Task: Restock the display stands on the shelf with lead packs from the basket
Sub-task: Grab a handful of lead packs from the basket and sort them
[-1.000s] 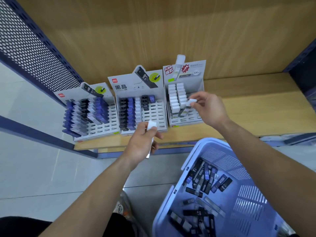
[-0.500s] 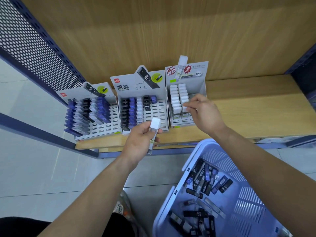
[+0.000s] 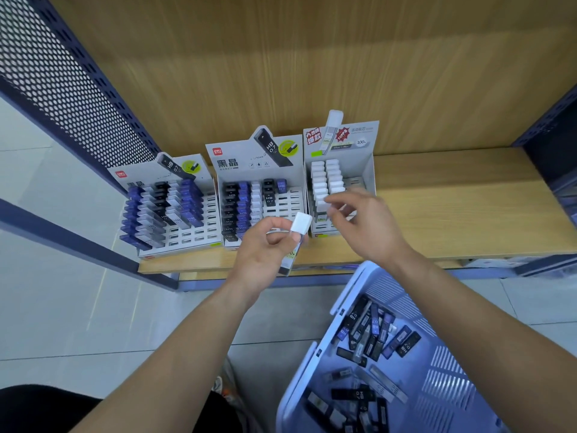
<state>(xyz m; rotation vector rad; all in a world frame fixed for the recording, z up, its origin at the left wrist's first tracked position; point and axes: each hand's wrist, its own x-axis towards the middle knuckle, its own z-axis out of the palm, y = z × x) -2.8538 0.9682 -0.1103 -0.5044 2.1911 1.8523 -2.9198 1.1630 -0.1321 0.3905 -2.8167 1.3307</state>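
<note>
While a white-capped lead pack (image 3: 299,237) is pinched upright between thumb and fingers of the left hand (image 3: 265,254), just in front of the middle display stand (image 3: 259,195), the right hand (image 3: 362,223) is seen with its fingers loosely spread and nothing clamped in them. A second ago a white pack was held there; it has since been seated in the right-hand stand (image 3: 340,182), so one slot more is judged filled (the blur over the fingertips leaves the exact slot uncertain). The held pack is probably next for that stand. Empty slots remain along the stand's right columns, and in the front rows of the left stand (image 3: 175,210). The stands sit near the shelf (image 3: 452,207) front edge, with bare board to the right. The basket (image 3: 359,307), with dark packs (image 3: 374,332) heaped inside, lies below the right forearm, its rim close to the shelf lip.
</note>
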